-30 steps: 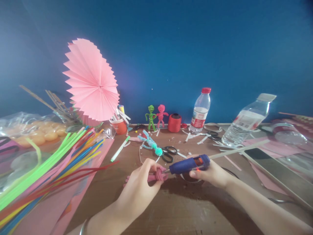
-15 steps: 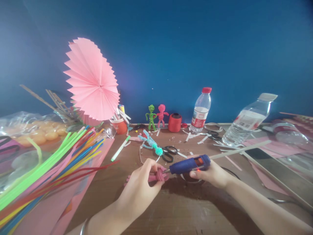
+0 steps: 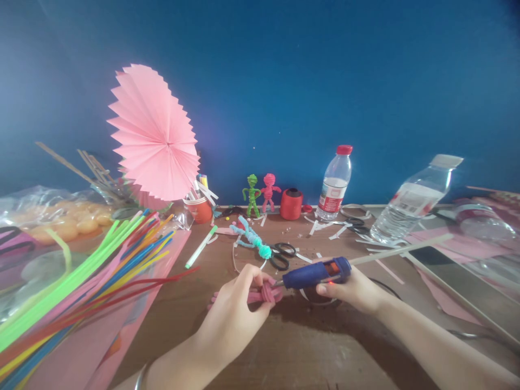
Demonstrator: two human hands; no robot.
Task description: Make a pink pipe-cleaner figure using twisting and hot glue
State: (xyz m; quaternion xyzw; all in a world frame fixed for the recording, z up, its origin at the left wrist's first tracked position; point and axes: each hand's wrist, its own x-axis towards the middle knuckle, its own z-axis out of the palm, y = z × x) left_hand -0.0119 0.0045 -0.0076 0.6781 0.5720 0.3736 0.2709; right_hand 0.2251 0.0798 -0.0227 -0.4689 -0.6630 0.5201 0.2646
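Between the thumb and fingers of my left hand (image 3: 235, 311) is a dusky pink pipe-cleaner figure (image 3: 268, 292), lying sideways and partly hidden by the hand. A blue hot glue gun (image 3: 312, 273) is gripped in my right hand (image 3: 357, 290), with a red light showing near its trigger. Its metal nozzle touches or nearly touches the wound part of the pink piece. A pale glue stick (image 3: 406, 249) sticks out of the gun's back. Just beyond my hands, a turquoise pipe-cleaner figure (image 3: 255, 238) lies beside black-handled scissors (image 3: 282, 254).
Green and pink pipe-cleaner figures (image 3: 252, 195) stand by the wall, near a red spool (image 3: 291, 204). Loose pipe cleaners (image 3: 93, 281) cover the left. A red-capped bottle (image 3: 333, 184), a tilted bottle (image 3: 414, 200) and a tablet-like device (image 3: 467, 287) are at right. A marker (image 3: 201, 246) lies left of centre.
Almost nothing differs. The whole view has shifted very slightly, and both hands keep their hold with the glue gun's nozzle at the pink figure.
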